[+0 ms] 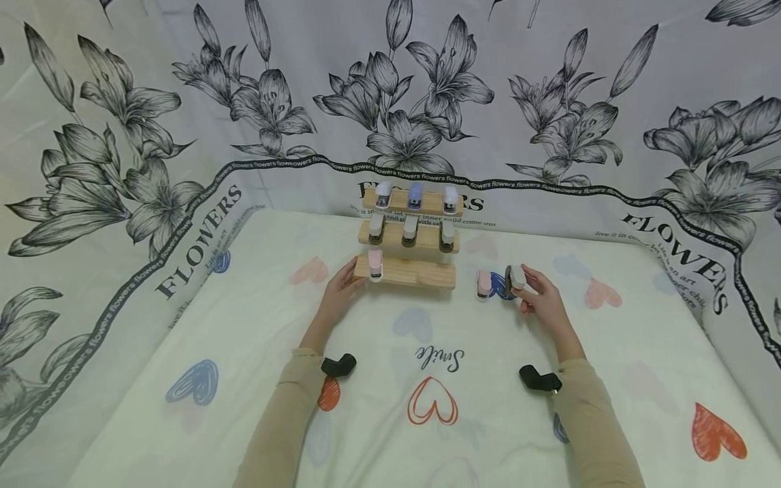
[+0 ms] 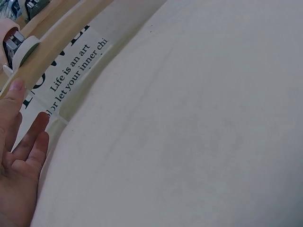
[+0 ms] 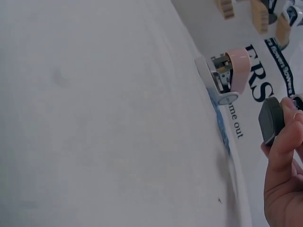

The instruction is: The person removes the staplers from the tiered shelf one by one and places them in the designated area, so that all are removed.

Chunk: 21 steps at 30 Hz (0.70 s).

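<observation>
"Smile" (upside down) is printed on tablecloth [image 1: 500, 420]; "FLOWERS", "Life is an art" on flower-print backdrop [image 1: 348, 41].

The grey mini stapler [image 1: 518, 277] is partly covered by the right hand [image 3: 283, 177], cut off in the right-wrist view, as is the left hand [image 2: 20, 182] in its own. The middle FLOWERS lettering [image 1: 474, 204] is partly hidden by the top wooden shelf [image 1: 399, 199].

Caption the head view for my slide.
Left hand touches a tiered wooden rack; right hand holds a grey stapler near a pink stapler.

a lily-printed sheet [image 1: 360, 139] hangs behind heart-patterned cloth [image 1: 500, 420].
</observation>
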Each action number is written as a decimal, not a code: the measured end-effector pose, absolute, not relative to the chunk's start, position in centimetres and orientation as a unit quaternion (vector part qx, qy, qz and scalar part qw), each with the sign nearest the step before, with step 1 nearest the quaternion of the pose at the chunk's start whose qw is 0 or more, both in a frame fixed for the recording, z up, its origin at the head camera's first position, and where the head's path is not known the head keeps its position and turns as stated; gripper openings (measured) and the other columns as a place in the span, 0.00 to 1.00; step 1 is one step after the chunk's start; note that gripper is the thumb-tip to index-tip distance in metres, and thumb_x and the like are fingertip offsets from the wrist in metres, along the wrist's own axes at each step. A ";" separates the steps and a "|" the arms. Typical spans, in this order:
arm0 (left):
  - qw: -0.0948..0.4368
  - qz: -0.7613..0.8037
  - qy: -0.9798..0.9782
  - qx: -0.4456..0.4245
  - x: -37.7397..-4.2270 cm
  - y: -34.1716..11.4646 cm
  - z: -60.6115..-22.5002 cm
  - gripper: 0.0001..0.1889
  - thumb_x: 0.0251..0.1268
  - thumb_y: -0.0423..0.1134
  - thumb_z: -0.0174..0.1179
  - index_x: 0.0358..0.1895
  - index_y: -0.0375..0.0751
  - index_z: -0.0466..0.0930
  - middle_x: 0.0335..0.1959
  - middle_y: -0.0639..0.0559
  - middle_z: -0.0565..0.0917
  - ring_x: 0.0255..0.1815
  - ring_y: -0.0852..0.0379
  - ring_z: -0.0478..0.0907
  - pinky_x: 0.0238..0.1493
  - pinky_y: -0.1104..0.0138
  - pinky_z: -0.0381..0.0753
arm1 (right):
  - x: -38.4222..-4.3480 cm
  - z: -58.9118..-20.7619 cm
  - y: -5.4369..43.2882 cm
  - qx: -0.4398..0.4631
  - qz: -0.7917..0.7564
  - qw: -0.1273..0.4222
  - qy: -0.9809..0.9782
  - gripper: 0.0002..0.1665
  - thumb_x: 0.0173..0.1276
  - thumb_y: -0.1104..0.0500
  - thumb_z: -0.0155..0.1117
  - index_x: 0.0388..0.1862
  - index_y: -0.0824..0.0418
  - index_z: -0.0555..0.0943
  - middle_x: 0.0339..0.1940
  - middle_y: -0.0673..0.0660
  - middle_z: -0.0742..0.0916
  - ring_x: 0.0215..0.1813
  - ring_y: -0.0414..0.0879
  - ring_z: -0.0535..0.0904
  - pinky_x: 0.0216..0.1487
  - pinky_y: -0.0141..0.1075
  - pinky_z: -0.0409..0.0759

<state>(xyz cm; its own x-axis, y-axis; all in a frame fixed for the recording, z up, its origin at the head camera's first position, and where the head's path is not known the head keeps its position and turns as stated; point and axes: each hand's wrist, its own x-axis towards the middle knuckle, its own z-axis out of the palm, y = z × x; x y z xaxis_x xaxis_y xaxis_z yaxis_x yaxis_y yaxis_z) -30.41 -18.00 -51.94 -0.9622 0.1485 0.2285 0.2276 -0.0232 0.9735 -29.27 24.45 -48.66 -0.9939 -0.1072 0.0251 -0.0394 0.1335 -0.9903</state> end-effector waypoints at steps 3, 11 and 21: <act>0.022 -0.702 -0.700 -0.131 -29.9 -17.8 -51.0 0.30 0.63 0.30 0.53 0.67 0.35 0.52 0.65 0.42 0.60 0.45 0.61 0.73 0.49 0.70 0.72 | -29.1 -48.3 24.6 -0.052 -0.657 0.043 0.750 0.36 0.66 0.68 0.53 0.69 0.68 0.49 0.65 0.71 0.60 0.16 0.37 0.70 0.16 0.29 0.73; 0.020 -0.699 -0.703 -0.130 -29.5 -17.6 -50.4 0.30 0.63 0.30 0.53 0.67 0.33 0.52 0.64 0.40 0.60 0.46 0.58 0.73 0.49 0.69 0.72 | -29.2 -50.4 25.7 -0.046 -0.681 0.030 0.730 0.36 0.64 0.69 0.55 0.68 0.68 0.52 0.63 0.68 0.63 0.17 0.37 0.71 0.16 0.27 0.73; 0.037 -0.681 -0.723 -0.112 -30.8 -17.7 -52.3 0.32 0.61 0.37 0.56 0.68 0.40 0.54 0.63 0.47 0.64 0.47 0.54 0.73 0.50 0.67 0.72 | -29.5 -51.3 26.4 -0.051 -0.677 0.039 0.734 0.37 0.63 0.67 0.57 0.68 0.67 0.54 0.65 0.70 0.60 0.18 0.36 0.71 0.17 0.27 0.73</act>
<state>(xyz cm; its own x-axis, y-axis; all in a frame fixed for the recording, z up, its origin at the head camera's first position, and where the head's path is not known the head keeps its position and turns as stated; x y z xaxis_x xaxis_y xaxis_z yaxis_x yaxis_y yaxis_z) -30.79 -17.70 -52.27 -0.9720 0.1125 0.2064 0.2128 0.0482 0.9759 -29.49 26.37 -51.32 -0.9919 -0.1265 0.0118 -0.0219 0.0791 -0.9966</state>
